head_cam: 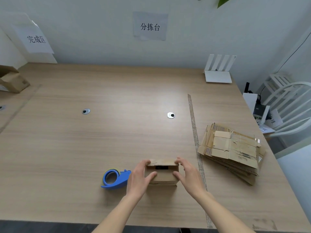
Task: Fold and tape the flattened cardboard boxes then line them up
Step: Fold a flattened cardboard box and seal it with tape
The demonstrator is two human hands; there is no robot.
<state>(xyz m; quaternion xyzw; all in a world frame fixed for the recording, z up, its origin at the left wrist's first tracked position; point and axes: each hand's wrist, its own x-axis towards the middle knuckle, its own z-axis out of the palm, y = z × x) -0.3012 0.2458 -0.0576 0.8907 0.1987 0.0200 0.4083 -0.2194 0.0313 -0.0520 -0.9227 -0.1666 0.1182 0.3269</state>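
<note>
So around the hands: a blue tape dispenser (115,178) sits on the wooden table (101,140) just to the left of the left hand, nearly touching the wrist side. Off to the right of the right hand there's a messy stack of flattened cardboard boxes (232,152), with a long strip of tape (196,140) stuck down on the tabletop running between that hand and the stack. Way beyond the hands, a white router (218,71) stands at the far right corner by the wall, and an open cardboard box (12,79) sits far out to the left, past the left hand. Two round cable grommets (171,115) are set into the tabletop ahead of the hands. Paper signs with Chinese text (150,26) hang on the wall.

Now the hands. Both are on a small cardboard box (161,172) right in front of the person, near the table's front edge. The left hand (140,175) grips its left side, fingers curled over the far top edge and thumb pressing the near top flap. The right hand (186,174) mirrors that on the right side. There's a dark gap between the flaps, so the top isn't fully closed.
</note>
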